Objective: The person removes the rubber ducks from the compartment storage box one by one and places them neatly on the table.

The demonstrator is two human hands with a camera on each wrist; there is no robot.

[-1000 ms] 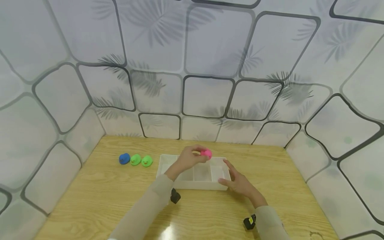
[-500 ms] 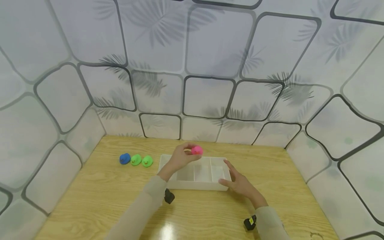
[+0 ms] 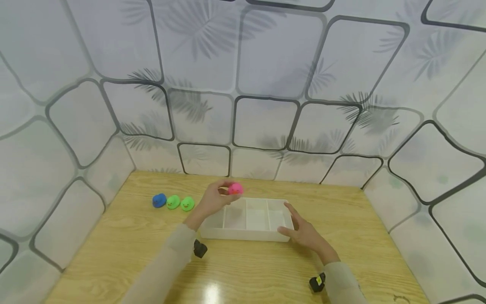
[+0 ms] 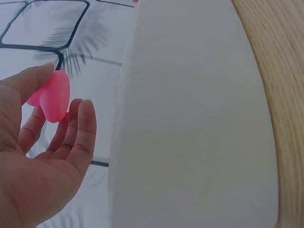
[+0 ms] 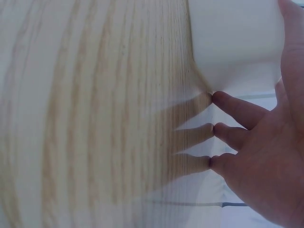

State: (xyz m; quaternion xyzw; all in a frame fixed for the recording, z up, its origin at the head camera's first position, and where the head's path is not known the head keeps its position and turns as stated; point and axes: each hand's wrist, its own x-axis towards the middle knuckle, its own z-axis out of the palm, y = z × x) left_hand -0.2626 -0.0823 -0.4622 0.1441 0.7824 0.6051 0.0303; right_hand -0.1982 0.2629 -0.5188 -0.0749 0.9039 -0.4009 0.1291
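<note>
A pink rubber duck [image 3: 236, 189] is pinched between the thumb and fingers of my left hand [image 3: 213, 200], raised over the back left part of the white tray [image 3: 247, 234]. The duck [image 4: 56, 97] shows from one side in the left wrist view, clear of the tray wall. My right hand [image 3: 306, 233] holds the tray's right end, thumb by the front rim and index finger at the back corner. Other fingertips of this right hand [image 5: 266, 137] touch the wooden table in the right wrist view. No toys show in the tray's visible compartments; the left one is partly hidden.
Left of the tray, a blue duck [image 3: 159, 200] and two green ducks, one [image 3: 173, 202] beside the other [image 3: 187, 204], stand in a row on the wooden table [image 3: 243, 270]. A patterned backdrop [image 3: 265, 122] closes off the back and sides.
My left hand has moved left with the pink duck, from above the tray's right-middle compartments to its left part. My right hand and the tray have stayed put.
</note>
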